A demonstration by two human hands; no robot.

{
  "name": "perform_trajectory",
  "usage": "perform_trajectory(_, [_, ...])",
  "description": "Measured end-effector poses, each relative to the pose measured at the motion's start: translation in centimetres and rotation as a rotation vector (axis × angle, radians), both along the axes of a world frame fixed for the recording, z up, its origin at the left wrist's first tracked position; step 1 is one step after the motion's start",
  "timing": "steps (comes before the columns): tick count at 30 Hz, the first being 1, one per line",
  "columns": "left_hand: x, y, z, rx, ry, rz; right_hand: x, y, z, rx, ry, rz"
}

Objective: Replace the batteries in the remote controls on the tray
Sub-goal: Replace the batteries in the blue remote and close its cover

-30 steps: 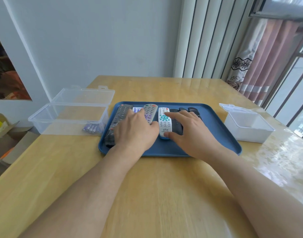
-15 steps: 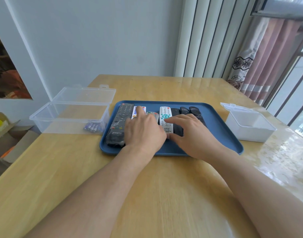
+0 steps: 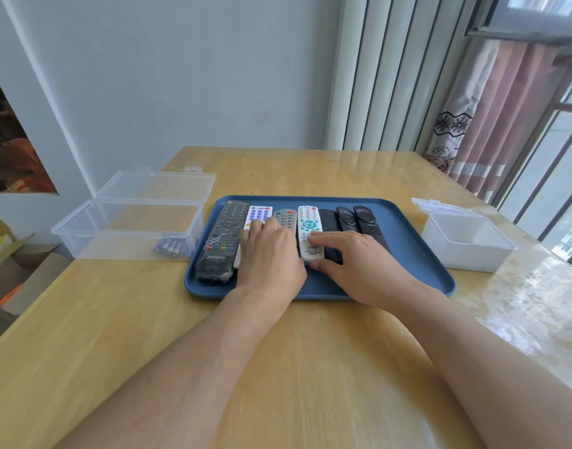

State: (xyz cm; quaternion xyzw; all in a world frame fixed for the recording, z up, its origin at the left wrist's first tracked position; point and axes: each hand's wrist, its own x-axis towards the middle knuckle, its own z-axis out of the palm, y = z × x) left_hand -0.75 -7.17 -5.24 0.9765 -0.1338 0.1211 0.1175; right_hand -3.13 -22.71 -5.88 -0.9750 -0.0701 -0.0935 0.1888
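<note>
A blue tray (image 3: pixel 417 254) on the wooden table holds several remotes side by side. From the left: a long black remote (image 3: pixel 223 238), a white one with blue buttons (image 3: pixel 258 213), a grey one (image 3: pixel 286 217), a white one with teal buttons (image 3: pixel 309 226), then three black ones (image 3: pixel 359 220). My left hand (image 3: pixel 270 254) lies palm down over the near halves of the white-blue and grey remotes. My right hand (image 3: pixel 352 264) has fingers on top of the white-teal remote and the thumb at its near end. Neither remote is lifted.
A clear plastic box (image 3: pixel 129 222) with its lid open stands left of the tray, with several purple batteries (image 3: pixel 172 246) in its near right corner. A small white open box (image 3: pixel 466 241) stands to the right. Cardboard boxes (image 3: pixel 15 264) lie beyond the table's left edge.
My left hand has slid right, off the long black remote and onto the white-blue and grey ones. My right hand has closed in on the white-teal remote.
</note>
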Motion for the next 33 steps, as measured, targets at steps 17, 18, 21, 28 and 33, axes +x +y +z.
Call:
perform_trajectory(17, [0.3,1.0,-0.4,-0.074,0.117,-0.03,-0.1,-0.4,0.3,-0.034,0.027,-0.036])
perform_trajectory(18, [0.3,1.0,-0.3,-0.078,0.119,-0.027,-0.1,-0.4,0.4,-0.041,0.023,-0.032])
perform_trajectory(21, [0.3,1.1,-0.3,-0.092,0.125,-0.027,-0.1,-0.2,0.5,-0.06,0.013,-0.016])
perform_trajectory(28, [0.7,1.1,-0.5,-0.168,0.087,-0.028,0.2,0.0,0.7,0.0,-0.086,-0.009])
perform_trajectory(33, [0.6,1.0,-0.5,-0.232,0.027,-0.067,0.3,-0.1,0.7,0.234,-0.301,0.026])
